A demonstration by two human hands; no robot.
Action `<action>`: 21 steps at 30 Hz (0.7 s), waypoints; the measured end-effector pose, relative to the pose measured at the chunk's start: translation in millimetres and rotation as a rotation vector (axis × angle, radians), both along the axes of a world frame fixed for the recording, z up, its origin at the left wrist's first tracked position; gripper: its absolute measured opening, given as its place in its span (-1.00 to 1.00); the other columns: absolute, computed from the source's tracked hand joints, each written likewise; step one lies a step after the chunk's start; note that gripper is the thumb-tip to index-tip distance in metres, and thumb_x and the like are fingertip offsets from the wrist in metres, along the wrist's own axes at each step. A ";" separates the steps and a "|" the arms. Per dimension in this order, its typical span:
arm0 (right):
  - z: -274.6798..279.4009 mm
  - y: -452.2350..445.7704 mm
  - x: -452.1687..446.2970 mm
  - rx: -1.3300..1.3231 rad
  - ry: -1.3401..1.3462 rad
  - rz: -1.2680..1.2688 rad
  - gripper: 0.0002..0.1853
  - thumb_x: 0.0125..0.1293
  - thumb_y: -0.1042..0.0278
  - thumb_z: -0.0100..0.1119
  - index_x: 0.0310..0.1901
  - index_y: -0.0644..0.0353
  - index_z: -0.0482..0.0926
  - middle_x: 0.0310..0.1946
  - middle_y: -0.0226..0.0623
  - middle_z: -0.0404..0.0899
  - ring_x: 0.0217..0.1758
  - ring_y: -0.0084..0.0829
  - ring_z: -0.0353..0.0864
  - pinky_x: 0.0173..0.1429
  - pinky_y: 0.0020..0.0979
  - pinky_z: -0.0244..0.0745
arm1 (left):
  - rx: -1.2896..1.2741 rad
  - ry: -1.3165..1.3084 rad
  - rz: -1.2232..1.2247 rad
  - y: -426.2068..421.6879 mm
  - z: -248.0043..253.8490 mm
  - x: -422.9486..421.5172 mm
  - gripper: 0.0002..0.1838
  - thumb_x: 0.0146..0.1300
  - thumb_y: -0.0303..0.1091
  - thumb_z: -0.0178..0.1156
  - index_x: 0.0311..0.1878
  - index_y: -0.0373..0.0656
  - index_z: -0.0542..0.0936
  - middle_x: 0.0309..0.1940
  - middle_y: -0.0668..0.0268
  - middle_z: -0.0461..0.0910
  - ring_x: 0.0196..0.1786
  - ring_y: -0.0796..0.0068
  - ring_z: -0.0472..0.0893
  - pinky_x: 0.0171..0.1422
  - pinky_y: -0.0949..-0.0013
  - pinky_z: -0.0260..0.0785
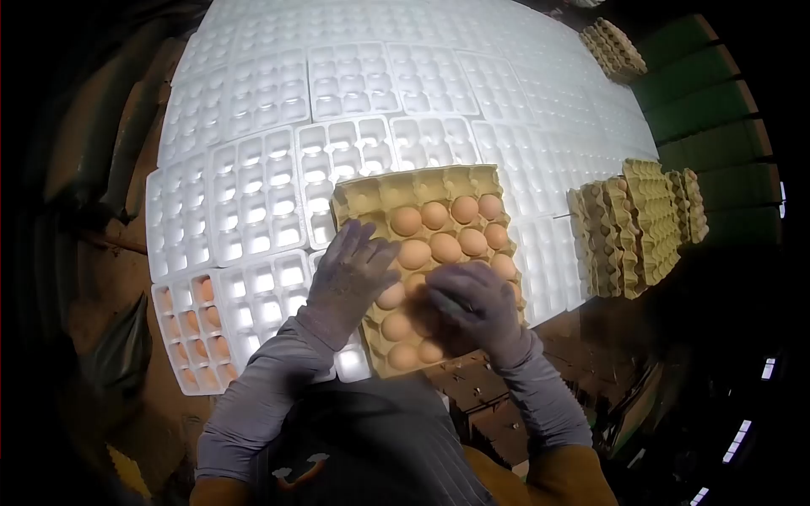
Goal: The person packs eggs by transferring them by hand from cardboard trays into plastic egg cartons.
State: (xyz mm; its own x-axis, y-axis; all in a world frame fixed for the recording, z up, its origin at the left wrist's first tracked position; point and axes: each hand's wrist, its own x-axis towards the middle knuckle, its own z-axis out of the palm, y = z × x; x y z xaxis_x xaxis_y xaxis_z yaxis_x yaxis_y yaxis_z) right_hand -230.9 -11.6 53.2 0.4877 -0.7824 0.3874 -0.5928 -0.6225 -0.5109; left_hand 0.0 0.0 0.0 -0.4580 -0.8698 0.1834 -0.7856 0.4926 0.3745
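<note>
A yellowish-brown cardboard egg tray (371, 194) lies at a slight angle over the white trays in front of me. Brown eggs (445, 247) fill many of its cups, while the far row and part of the left side hold none. At the tray's left side is my left hand (350, 271), gloved in grey, its fingers apart and its thumb side close to the eggs. My right hand (483, 305), also gloved, hovers over the middle right eggs with its fingers curled downward and pressed together. Whatever lies under those fingers is hidden.
White moulded trays (260, 190) cover the broad surface in rows. One white tray (187, 358) at the near left holds several brown eggs. Stacked cardboard egg trays (645, 228) stand at the right, with another stack (613, 51) farther back. Green slats (704, 118) lie beyond.
</note>
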 end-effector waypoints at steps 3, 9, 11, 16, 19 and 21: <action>-2.2 -56.0 -30.9 0.044 0.100 0.082 -0.70 0.31 0.25 0.36 0.05 0.06 0.66 -0.06 -0.29 0.70 0.02 -0.19 0.67 0.14 -0.22 0.56 | 0.054 0.139 0.102 -5.2 -8.3 -28.8 -0.59 0.38 -0.14 0.28 0.23 -0.08 0.61 0.17 0.20 0.66 0.33 -0.02 0.53 0.57 -0.01 0.25; -47.7 -112.1 -5.6 0.185 0.062 0.347 -0.67 0.37 0.25 0.27 0.11 0.15 0.64 0.02 -0.20 0.67 0.20 -0.22 0.59 0.32 -0.21 0.49 | 0.129 0.042 0.089 -3.0 12.0 -19.1 -0.53 0.38 -0.21 0.28 0.32 -0.08 0.54 0.23 0.12 0.60 0.41 -0.01 0.45 0.56 0.01 0.27; -14.7 -110.6 -13.4 0.785 -0.299 0.189 -0.64 0.38 0.25 0.25 0.14 0.20 0.64 0.05 -0.21 0.63 0.18 -0.28 0.60 0.30 -0.25 0.50 | 0.133 0.002 0.062 -5.2 10.4 -19.2 -0.48 0.38 -0.23 0.29 0.37 -0.08 0.50 0.26 0.13 0.58 0.42 -0.01 0.43 0.54 0.01 0.29; 12.8 -100.7 -7.2 0.506 0.465 0.336 -0.62 0.40 0.07 0.25 0.02 0.22 0.66 0.02 -0.17 0.58 -0.02 -0.18 0.69 0.08 -0.24 0.58 | 0.610 1.057 0.410 5.8 29.5 -7.8 -0.52 0.50 -0.16 0.16 0.35 -0.21 0.46 0.19 0.11 0.59 0.37 0.08 0.51 0.47 0.08 0.41; -1.8 -79.9 6.5 0.088 0.907 0.542 -0.63 0.29 0.04 0.32 -0.15 0.23 0.69 -0.16 -0.17 0.64 -0.05 -0.15 0.71 0.00 -0.19 0.59 | 0.703 1.773 0.509 20.3 25.6 3.6 -0.55 0.56 -0.06 0.03 0.21 -0.28 0.53 0.01 0.16 0.59 0.14 0.25 0.66 0.39 0.15 0.49; 22.5 -94.5 5.1 0.450 0.725 0.416 -0.68 0.30 0.11 0.31 -0.13 0.23 0.70 -0.18 -0.16 0.67 -0.03 -0.19 0.71 0.01 -0.22 0.60 | 0.899 1.123 0.581 21.4 24.8 5.9 -0.58 0.49 -0.07 0.16 0.13 -0.25 0.59 -0.01 0.16 0.60 0.07 0.24 0.67 0.27 0.17 0.54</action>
State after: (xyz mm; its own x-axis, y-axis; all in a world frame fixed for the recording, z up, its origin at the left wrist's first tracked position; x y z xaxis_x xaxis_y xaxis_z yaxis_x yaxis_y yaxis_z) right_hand -225.8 -106.1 75.7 0.7645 -0.4935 -0.4147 -0.6346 -0.6894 -0.3493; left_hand 5.9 21.4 24.8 -0.0202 -0.8810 -0.4727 0.0947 -0.4723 0.8763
